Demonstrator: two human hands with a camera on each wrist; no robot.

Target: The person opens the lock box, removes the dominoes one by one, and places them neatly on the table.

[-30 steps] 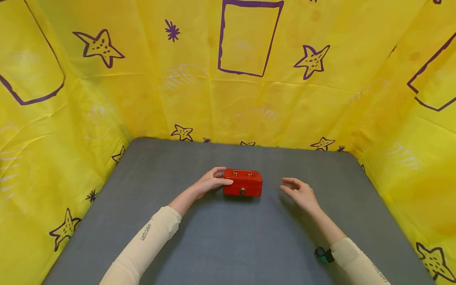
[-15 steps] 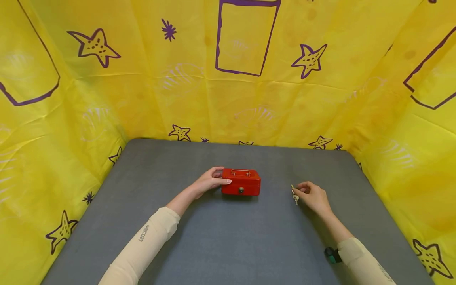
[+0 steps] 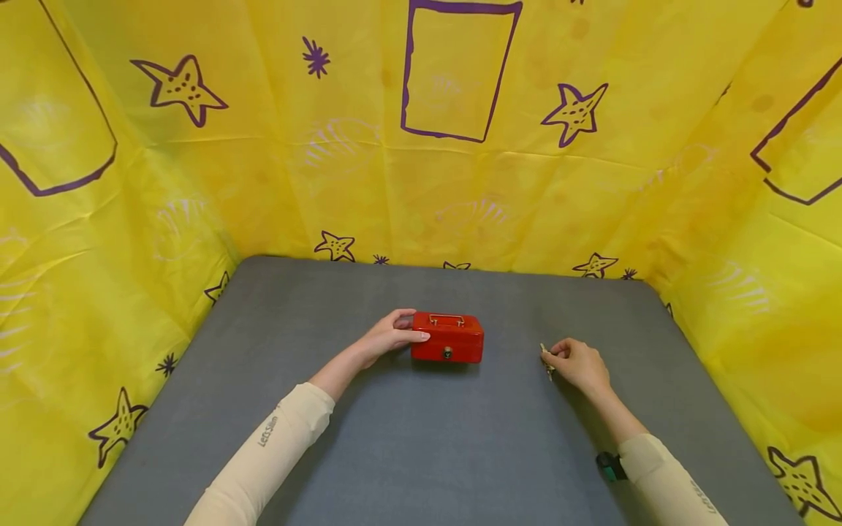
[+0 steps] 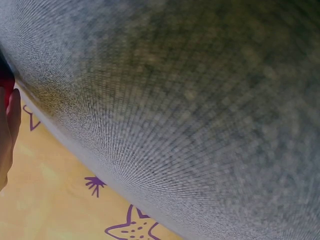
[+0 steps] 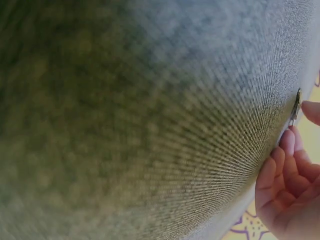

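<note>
A small red cash box (image 3: 447, 342) with a wire handle on its lid and a round lock in front stands closed on the grey table. My left hand (image 3: 381, 340) grips its left end, thumb on the front and fingers round behind. In the left wrist view only a strip of the red box (image 4: 7, 80) and part of the hand (image 4: 6, 132) show. To the right of the box, small metal keys (image 3: 547, 369) are at the table surface, with my right hand (image 3: 580, 364) pinching them at the fingertips. The right wrist view shows the keys (image 5: 296, 106) edge-on beside the thumb.
The dark grey table (image 3: 421, 446) has yellow cloth walls (image 3: 355, 190) with purple drawings on three sides. A dark band with a green part (image 3: 612, 466) is on the right forearm by the sleeve.
My right hand has moved right, away from the box, and its fingers have closed from a wide curve to a pinch at the keys. The left hand and the box have stayed put.
</note>
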